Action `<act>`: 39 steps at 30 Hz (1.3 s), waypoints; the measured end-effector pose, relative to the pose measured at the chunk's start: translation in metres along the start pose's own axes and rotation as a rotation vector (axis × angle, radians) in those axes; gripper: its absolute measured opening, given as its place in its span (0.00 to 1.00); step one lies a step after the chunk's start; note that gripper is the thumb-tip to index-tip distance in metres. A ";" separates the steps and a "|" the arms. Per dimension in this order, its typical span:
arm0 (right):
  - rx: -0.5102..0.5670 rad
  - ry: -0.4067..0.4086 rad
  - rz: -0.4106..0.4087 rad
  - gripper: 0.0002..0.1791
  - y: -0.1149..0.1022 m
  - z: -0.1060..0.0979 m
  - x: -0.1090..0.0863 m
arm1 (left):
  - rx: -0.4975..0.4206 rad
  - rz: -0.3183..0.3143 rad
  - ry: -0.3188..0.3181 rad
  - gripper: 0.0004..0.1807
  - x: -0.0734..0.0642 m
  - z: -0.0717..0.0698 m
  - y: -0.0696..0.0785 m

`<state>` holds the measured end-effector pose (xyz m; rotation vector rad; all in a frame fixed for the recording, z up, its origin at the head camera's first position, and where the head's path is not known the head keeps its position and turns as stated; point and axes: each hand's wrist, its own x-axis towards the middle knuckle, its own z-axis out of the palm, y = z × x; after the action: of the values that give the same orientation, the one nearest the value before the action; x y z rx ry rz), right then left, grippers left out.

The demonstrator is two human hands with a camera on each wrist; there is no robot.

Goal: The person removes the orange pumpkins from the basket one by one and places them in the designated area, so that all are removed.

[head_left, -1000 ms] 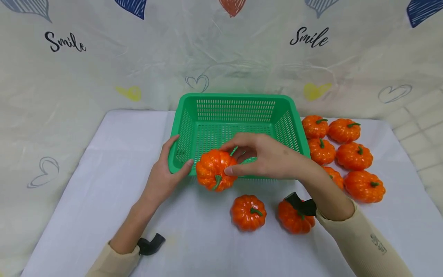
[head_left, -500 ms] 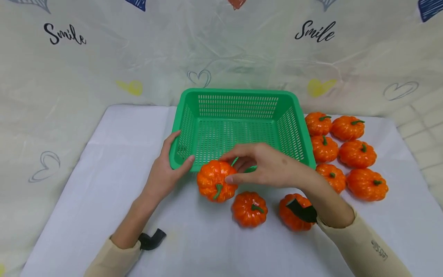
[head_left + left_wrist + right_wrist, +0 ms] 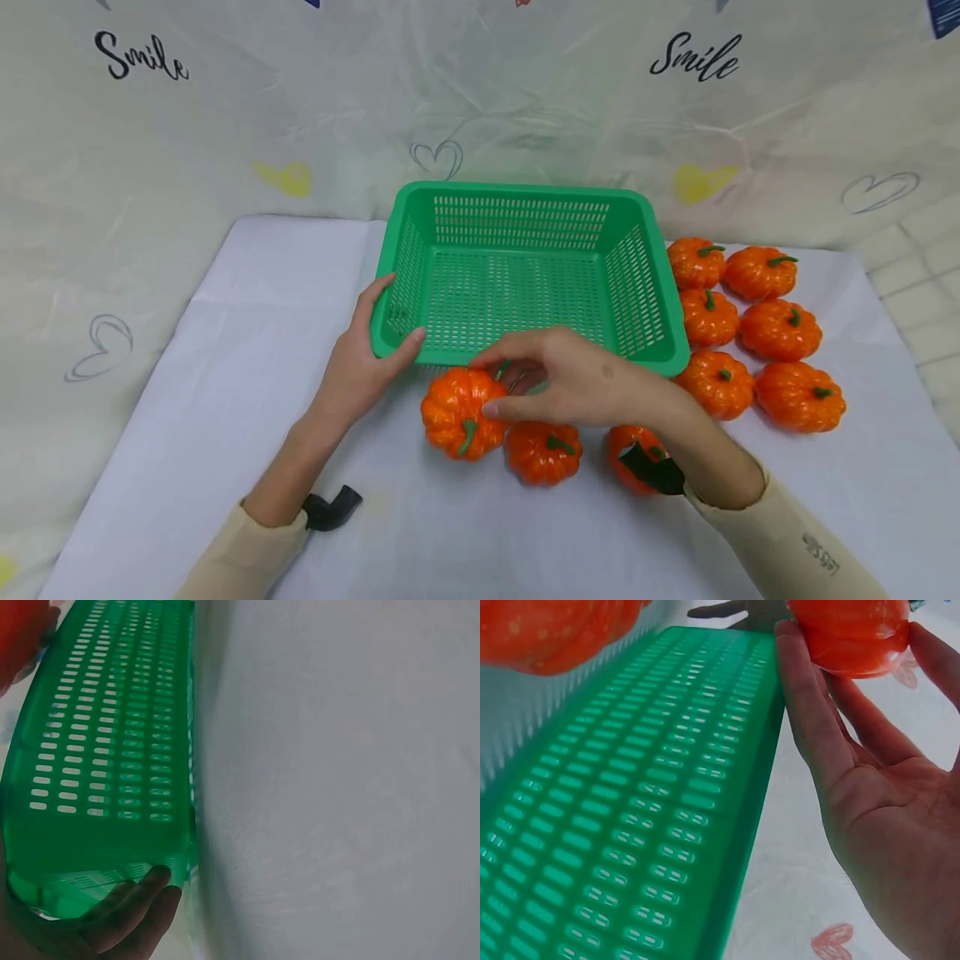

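My right hand (image 3: 558, 379) pinches a shiny orange pumpkin (image 3: 459, 415) with a green stem, just in front of the near rim of a green plastic basket (image 3: 517, 190). In the right wrist view, thumb and fingers are on either side of that pumpkin (image 3: 855, 637). At the basket's near left corner, my left hand (image 3: 358, 367) grips the rim, its thumb along the top. The left wrist view shows its fingers (image 3: 139, 907) against the outside of the slotted basket wall (image 3: 97, 840). No pumpkin lies in the basket.
Two pumpkins sit in front of the basket: one (image 3: 543, 454) beside the held one, another (image 3: 633, 457) partly behind the right wrist's black strap (image 3: 652, 471). Several more pumpkins (image 3: 780, 329) stand in two columns right of the basket. A printed sheet (image 3: 525, 100) hangs behind the white table (image 3: 225, 333).
The right hand has lowered the pumpkin toward me, from over the basket's near rim to in front of it. The left hand keeps its grip. The head view has tilted slightly downward.
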<state>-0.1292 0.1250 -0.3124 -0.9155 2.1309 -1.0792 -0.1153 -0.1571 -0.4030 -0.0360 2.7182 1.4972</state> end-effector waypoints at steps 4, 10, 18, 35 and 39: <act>-0.019 -0.012 0.009 0.23 0.001 0.005 0.001 | -0.013 0.004 -0.007 0.44 0.000 0.000 0.001; -0.019 -0.048 0.030 0.25 0.003 0.014 0.003 | -0.006 0.003 -0.008 0.44 0.001 -0.001 0.001; -0.034 -0.075 0.061 0.24 0.009 0.027 0.006 | -0.018 -0.003 -0.013 0.44 0.000 -0.001 0.000; -0.211 -0.088 0.055 0.24 0.021 0.051 0.017 | -0.021 0.007 -0.014 0.43 0.001 -0.001 0.001; -0.216 -0.092 0.061 0.24 0.024 0.054 0.020 | -0.019 0.009 -0.011 0.43 0.000 -0.001 0.001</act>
<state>-0.1087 0.0959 -0.3634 -0.9710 2.2132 -0.7723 -0.1154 -0.1574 -0.4011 -0.0166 2.6994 1.5210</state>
